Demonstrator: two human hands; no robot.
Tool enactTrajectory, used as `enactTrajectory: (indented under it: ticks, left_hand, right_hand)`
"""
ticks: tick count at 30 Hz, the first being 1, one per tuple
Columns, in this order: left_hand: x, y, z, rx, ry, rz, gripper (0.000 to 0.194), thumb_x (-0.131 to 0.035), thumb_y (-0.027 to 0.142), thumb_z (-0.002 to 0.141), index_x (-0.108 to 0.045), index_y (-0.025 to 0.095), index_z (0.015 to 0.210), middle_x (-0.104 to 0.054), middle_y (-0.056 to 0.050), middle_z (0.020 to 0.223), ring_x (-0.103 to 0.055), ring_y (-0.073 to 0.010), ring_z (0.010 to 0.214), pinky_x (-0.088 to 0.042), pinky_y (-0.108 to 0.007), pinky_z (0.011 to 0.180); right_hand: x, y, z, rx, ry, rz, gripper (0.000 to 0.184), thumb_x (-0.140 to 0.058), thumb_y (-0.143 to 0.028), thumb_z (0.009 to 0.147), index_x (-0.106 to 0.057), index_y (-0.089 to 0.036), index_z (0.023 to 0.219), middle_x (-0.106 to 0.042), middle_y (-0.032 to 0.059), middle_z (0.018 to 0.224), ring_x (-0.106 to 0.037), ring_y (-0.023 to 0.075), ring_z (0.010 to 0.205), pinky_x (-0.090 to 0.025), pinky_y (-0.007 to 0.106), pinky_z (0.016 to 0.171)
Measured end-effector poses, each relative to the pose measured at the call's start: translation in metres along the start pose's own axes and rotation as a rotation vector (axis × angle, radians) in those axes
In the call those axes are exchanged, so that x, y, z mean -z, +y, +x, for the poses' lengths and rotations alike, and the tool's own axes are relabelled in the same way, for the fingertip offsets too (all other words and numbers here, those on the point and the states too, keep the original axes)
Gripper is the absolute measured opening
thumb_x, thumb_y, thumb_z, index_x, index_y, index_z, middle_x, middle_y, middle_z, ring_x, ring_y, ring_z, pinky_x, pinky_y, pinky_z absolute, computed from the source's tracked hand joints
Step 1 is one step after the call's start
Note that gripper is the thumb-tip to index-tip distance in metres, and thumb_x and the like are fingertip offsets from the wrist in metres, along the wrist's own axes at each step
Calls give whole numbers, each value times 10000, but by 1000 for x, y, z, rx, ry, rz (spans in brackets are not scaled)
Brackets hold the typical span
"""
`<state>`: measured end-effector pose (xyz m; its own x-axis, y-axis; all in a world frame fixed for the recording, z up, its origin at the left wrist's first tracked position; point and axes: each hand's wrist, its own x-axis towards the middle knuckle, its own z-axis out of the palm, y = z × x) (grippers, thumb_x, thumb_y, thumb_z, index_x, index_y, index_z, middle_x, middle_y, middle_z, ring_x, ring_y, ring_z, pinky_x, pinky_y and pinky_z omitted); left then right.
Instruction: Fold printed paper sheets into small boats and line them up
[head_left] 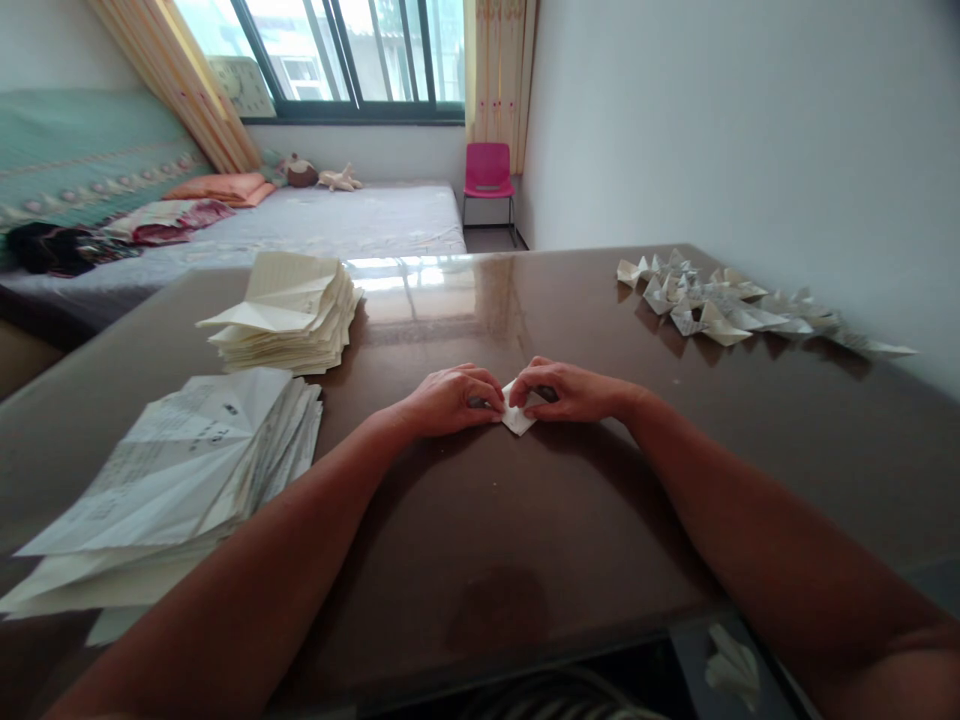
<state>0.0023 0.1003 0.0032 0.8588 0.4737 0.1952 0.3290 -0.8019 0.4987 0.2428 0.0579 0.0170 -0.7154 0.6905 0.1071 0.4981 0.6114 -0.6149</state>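
A small folded piece of paper (518,420), pale and pointed toward me, lies on the brown glossy table (480,540). My left hand (459,398) pinches its left side between thumb and fingers. On the opposite side, my right hand (561,390) has its thumb and curled fingers closed on the paper. Both hands rest low at the tabletop and cover much of the paper's upper part, so its full shape is hidden.
Left of my arms stand a stack of cream creased sheets (289,315) and a stack of printed creased sheets (187,470). Folded paper pieces (701,300) cluster at the far right by the wall. Beyond the table are a bed (375,220) and a pink chair (488,172).
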Motion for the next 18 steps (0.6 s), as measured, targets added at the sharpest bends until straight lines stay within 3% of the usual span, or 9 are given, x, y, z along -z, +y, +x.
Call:
enactTrajectory:
  ticks: [18]
  left_hand:
    - [0,1,0,-21,4,23,146,-623,372,830,-733,340,920,-694,33,1022,-607,-147,949,-441,-230,840]
  right_hand:
    - [0,6,1,69,-8,-19,217,-623,-266,845,-697,-245,1048,-679,36,1009,-552,185,952,-411,358,920]
